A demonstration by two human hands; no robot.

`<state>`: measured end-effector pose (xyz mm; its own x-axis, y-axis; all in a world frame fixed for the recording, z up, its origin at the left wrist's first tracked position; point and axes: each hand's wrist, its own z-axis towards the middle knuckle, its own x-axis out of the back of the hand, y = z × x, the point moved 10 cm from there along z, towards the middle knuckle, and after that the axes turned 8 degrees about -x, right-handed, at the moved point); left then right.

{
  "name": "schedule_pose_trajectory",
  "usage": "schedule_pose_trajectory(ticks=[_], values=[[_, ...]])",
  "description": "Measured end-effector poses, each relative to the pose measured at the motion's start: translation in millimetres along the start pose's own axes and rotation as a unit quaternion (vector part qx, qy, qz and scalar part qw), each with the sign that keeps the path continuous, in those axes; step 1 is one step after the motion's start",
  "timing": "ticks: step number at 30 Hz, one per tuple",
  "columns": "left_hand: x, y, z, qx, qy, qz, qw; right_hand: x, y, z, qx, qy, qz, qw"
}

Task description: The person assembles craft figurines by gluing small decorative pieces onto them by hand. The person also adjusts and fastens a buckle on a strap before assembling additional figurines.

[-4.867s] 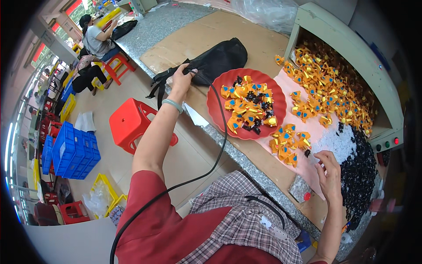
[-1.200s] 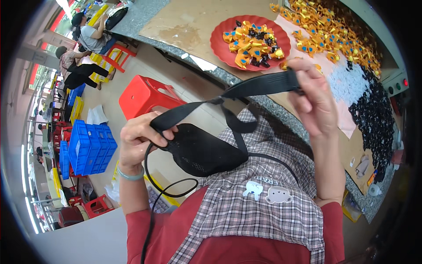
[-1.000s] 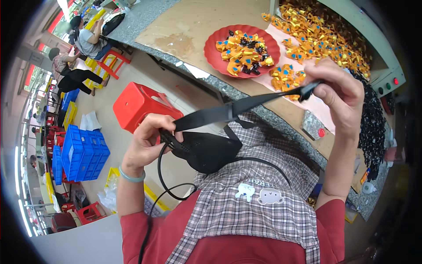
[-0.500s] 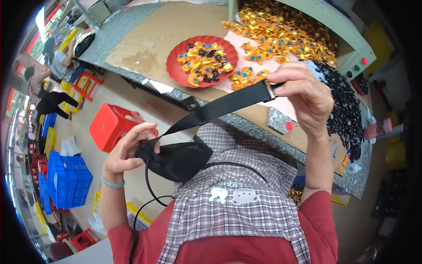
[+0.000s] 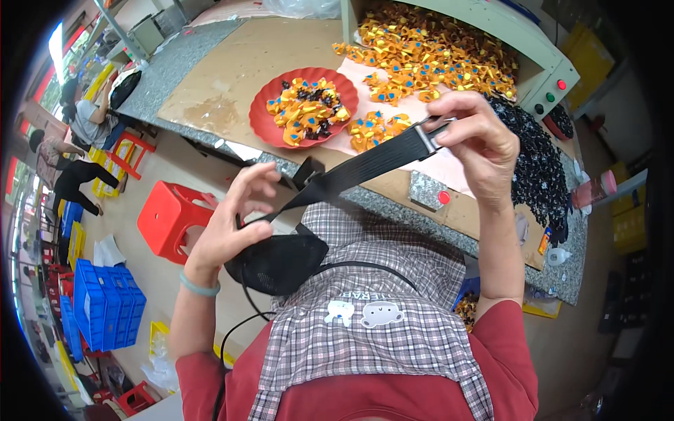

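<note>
Left hand (image 5: 228,228) fingers blurred; we can't tell if they grip the black strap (image 5: 372,165). That hand hides the black pouch's (image 5: 281,265) upper end. Right hand (image 5: 481,144) covers part of the buckle (image 5: 427,139). We lose the clear plastic (image 5: 302,6) at the top edge. Black bits (image 5: 537,179): too small for us to make out singly.

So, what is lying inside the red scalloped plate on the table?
The red scalloped plate holds a heap of orange-and-yellow pieces, with small black pieces among them. The top layer hides the plate's middle and whatever lies beneath.
</note>
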<state>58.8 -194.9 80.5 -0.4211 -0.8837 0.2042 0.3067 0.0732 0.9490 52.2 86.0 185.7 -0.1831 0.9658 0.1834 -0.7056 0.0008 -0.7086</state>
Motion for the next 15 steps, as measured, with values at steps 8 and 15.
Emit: schedule_pose_trajectory(ticks=[8,15], values=[[-29,33,25,-0.049,-0.077,0.006,0.996,4,-20,-4,0.035,0.009,0.005,0.999],[-54,73,47,-0.145,-0.091,0.135,0.976,-18,-27,11,0.061,-0.057,-0.014,0.996]])
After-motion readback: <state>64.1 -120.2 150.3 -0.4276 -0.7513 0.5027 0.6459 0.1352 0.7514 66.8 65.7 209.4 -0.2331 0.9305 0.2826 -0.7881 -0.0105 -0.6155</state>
